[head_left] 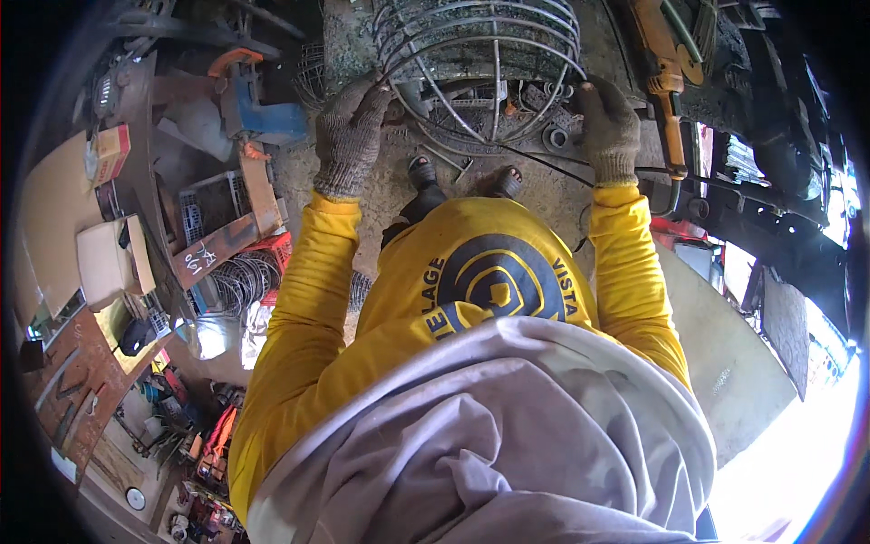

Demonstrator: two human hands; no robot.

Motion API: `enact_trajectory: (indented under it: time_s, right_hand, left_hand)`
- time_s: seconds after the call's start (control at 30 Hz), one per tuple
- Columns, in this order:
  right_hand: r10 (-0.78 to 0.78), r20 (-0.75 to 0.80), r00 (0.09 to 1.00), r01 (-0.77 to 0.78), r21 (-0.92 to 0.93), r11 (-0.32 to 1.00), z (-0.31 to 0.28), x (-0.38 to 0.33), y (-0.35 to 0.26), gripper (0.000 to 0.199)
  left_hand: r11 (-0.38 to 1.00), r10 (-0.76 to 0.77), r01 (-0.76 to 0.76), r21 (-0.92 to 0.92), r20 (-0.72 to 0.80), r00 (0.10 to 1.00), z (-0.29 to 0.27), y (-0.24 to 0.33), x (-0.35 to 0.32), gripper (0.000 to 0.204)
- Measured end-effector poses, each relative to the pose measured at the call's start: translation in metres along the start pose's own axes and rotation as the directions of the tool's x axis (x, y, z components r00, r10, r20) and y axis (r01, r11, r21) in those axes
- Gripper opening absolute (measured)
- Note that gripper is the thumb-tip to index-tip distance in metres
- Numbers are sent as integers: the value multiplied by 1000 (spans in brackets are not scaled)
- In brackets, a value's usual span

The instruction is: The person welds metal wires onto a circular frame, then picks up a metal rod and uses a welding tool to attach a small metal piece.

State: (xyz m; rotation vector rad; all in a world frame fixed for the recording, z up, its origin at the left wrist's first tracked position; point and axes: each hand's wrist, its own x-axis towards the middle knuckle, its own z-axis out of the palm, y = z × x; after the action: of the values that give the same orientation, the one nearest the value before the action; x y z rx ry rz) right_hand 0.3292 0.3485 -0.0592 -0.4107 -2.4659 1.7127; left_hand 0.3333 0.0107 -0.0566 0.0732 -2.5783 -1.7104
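Note:
A round, domed cage of bent metal wire (496,77) spans the space between my hands at the top of the view. It has several curved rings crossed by ribs. My left hand (352,131), in a grey-brown knit glove, is closed on the cage's left edge. On the opposite edge my right hand (609,127), gloved the same way, is closed too. The fingertips of both hands are partly hidden. The cage's far part lies over a dark, worn bench top (349,41), and its near part overhangs the bench's front edge.
An orange long-bodied power tool (666,82) lies right of my right hand, with a dark cable (553,166) crossing below the cage. A blue machine (267,118) stands to the left. Coiled wire (245,283) and a red crate (276,249) sit lower left.

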Motion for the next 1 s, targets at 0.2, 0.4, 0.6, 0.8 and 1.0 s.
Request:
enact_trajectory:
  time_s: [0.2,0.4,0.6,0.8,1.0]
  right_hand:
    - [21,22,1000,-23,75,997,-1,1,1,25]
    - [14,7,1000,-15,145,989,0,2,15,24]
    - [22,129,991,-40,136,990,-11,-5,7,28]
    - [113,217,970,-238,731,639,-29,0,50,53]
    - [-194,89,977,176,171,969,-31,1,67,48]
  left_hand:
    - [962,-10,47,-269,137,991,-13,-2,0,34]
    - [761,-13,195,-619,286,958,-24,-2,-5,42]
    - [985,97,-82,-155,91,991,-19,-15,6,32]
    - [986,8,-6,-165,12,1000,-18,-14,1,32]
    - [976,-46,39,-215,-25,999,-12,-3,-2,33]
